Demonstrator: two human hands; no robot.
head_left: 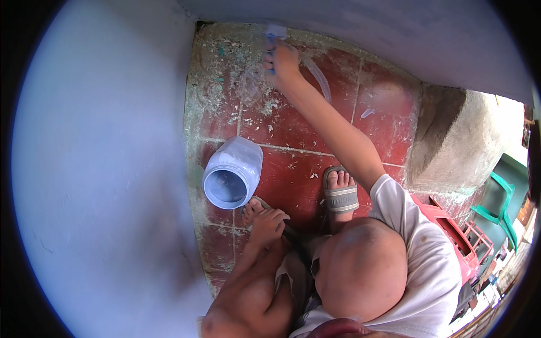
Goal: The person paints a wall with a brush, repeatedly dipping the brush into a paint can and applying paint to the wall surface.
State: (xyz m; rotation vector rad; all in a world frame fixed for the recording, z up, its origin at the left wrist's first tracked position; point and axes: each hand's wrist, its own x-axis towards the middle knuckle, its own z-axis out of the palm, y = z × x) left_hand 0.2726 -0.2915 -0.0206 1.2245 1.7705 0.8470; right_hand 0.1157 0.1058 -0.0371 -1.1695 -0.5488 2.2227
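Note:
My right hand (284,58) is stretched far forward, gripping the blue handle of a paintbrush (277,31). Its pale, motion-blurred bristles are at the foot of the far wall (338,25), where the wall meets the floor; contact is hard to tell. Low by my left foot (253,208), my left hand (268,226) hangs over the shin with nothing in it, fingers loosely apart. Just beyond that foot is a wide-mouthed plastic jar (236,162), uncapped, its mouth towards me. Pale blue paint coats its inside; the paint's depth is unclear.
A pale blue wall (101,169) rises close on my left. The red tiled floor (291,177) carries paint flakes and a wet-looking pale streak (319,78). My sandalled right foot (341,190) is mid-floor. A red plastic chair (454,236) and a green one (503,198) are at right.

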